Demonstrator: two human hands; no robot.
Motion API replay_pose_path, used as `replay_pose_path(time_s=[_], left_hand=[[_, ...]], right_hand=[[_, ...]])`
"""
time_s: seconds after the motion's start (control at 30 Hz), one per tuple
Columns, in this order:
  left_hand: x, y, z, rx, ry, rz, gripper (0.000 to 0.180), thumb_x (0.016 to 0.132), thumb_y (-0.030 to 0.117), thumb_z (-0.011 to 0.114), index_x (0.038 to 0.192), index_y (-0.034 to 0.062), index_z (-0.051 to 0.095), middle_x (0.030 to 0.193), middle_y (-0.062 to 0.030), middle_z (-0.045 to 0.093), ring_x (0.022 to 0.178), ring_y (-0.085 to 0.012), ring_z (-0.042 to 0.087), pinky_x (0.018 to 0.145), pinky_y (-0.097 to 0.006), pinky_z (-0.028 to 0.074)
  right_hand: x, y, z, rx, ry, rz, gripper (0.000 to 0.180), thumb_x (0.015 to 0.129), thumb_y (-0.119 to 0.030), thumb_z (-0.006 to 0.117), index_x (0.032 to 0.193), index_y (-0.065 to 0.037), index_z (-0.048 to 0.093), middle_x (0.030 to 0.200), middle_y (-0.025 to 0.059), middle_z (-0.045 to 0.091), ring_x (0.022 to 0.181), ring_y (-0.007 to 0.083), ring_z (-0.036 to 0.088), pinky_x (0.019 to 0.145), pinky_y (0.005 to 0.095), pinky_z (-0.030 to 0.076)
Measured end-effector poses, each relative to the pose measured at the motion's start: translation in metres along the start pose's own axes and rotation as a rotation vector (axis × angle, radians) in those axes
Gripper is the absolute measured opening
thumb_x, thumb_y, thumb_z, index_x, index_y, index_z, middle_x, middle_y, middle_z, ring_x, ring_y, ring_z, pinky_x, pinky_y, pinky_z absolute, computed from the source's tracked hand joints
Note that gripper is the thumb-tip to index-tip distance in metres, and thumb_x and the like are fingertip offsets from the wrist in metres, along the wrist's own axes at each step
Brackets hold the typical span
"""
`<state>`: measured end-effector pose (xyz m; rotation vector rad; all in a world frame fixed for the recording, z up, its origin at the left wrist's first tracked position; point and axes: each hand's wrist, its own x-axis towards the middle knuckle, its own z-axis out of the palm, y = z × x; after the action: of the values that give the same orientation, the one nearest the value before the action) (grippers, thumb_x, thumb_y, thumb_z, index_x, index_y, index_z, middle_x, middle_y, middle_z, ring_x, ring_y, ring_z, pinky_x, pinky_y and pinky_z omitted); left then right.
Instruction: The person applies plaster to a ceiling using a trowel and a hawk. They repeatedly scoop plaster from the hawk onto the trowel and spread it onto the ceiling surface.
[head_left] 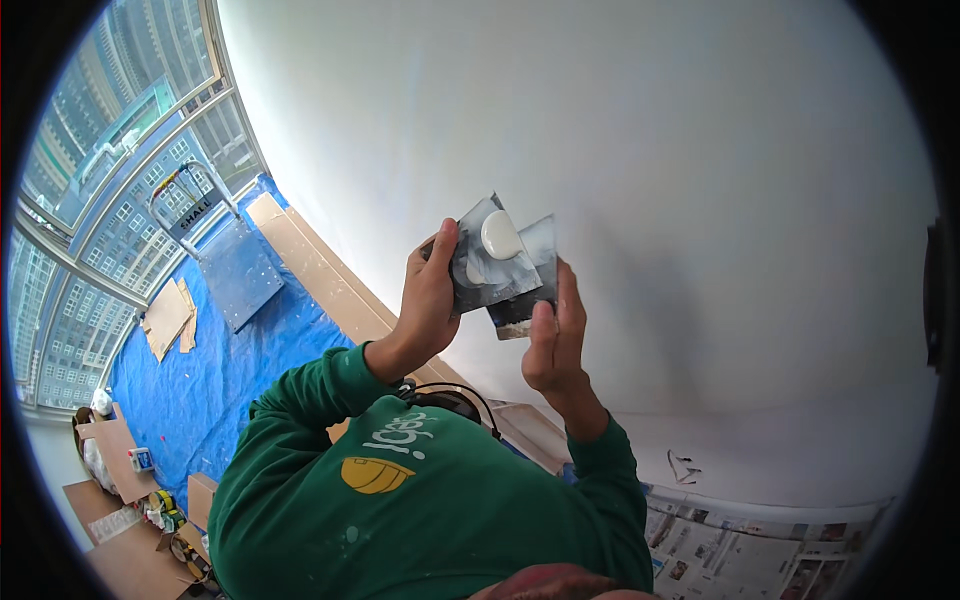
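My left hand [428,295] is closed on the edge of a flat grey putty knife [488,287], its thumb lying along the side. A thick white blob of putty [501,236] sits on that blade, and a thinner white smear shows beside it. Behind and to the right, my right hand [556,345] grips a second putty knife [541,238], whose blade is overlapped by the first. This one has a dark strip and a pale, stained lower edge. Both blades are held up in front of the white wall, and their handles are mostly hidden.
The white wall [720,130] fills the far side and right. Blue plastic sheeting [240,350] covers the floor at left, bearing a platform trolley [240,270] and cardboard pieces [168,318]. Newspaper [730,545] lies at lower right, near wires [683,467] at the wall. Tall windows [110,220] stand left.
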<state>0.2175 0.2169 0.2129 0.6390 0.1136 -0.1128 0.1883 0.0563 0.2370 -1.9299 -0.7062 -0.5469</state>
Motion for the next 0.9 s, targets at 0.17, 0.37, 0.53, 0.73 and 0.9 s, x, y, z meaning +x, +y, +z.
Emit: replay_pose_path(time_s=[0.17, 0.37, 0.53, 0.73, 0.9], left_hand=[[0.008, 0.020, -0.012, -0.009, 0.014, 0.104, 0.040, 0.108, 0.037, 0.052, 0.114, -0.0028, 0.059, 0.105, -0.0111, 0.070, 0.088, -0.0182, 0.073, 0.082, -0.034, 0.062], [0.000, 0.017, -0.021, -0.022, 0.099, 0.116, 0.038, 0.108, 0.034, 0.050, 0.115, -0.0025, 0.058, 0.105, -0.0108, 0.070, 0.090, -0.0186, 0.073, 0.084, -0.033, 0.062], [0.002, 0.010, -0.019, 0.003, 0.040, 0.132, 0.037, 0.109, 0.033, 0.050, 0.115, -0.0030, 0.058, 0.104, -0.0109, 0.070, 0.089, -0.0181, 0.073, 0.081, -0.034, 0.063], [-0.001, 0.006, -0.013, 0.042, 0.032, 0.132, 0.039, 0.108, 0.033, 0.051, 0.116, -0.0036, 0.058, 0.104, -0.0111, 0.070, 0.088, -0.0185, 0.073, 0.081, -0.034, 0.063], [-0.002, 0.001, -0.007, 0.047, 0.070, 0.072, 0.040, 0.108, 0.034, 0.051, 0.116, -0.0037, 0.058, 0.104, -0.0111, 0.069, 0.087, -0.0181, 0.073, 0.079, -0.034, 0.064]], right_hand=[[-0.013, 0.009, -0.006, 0.032, -0.019, 0.148, 0.051, 0.100, -0.016, 0.039, 0.142, 0.013, 0.043, 0.117, 0.0262, 0.061, 0.102, 0.0327, 0.065, 0.092, 0.0357, 0.050], [-0.008, -0.002, -0.013, 0.233, 0.338, 0.140, 0.068, 0.099, -0.033, 0.040, 0.150, 0.011, 0.028, 0.141, 0.0231, 0.046, 0.131, 0.0282, 0.047, 0.110, 0.0377, 0.037], [-0.021, 0.007, -0.011, 0.224, 0.242, 0.041, 0.063, 0.099, -0.029, 0.040, 0.144, 0.015, 0.034, 0.130, 0.0240, 0.054, 0.118, 0.0266, 0.054, 0.101, 0.0372, 0.044], [-0.021, 0.002, -0.014, 0.173, 0.118, 0.059, 0.064, 0.099, -0.029, 0.039, 0.146, 0.014, 0.033, 0.131, 0.0233, 0.053, 0.120, 0.0263, 0.054, 0.102, 0.0363, 0.044], [-0.019, 0.005, -0.011, 0.105, 0.036, 0.051, 0.056, 0.097, -0.019, 0.037, 0.142, 0.016, 0.037, 0.124, 0.0253, 0.059, 0.110, 0.0279, 0.058, 0.097, 0.0370, 0.047]])
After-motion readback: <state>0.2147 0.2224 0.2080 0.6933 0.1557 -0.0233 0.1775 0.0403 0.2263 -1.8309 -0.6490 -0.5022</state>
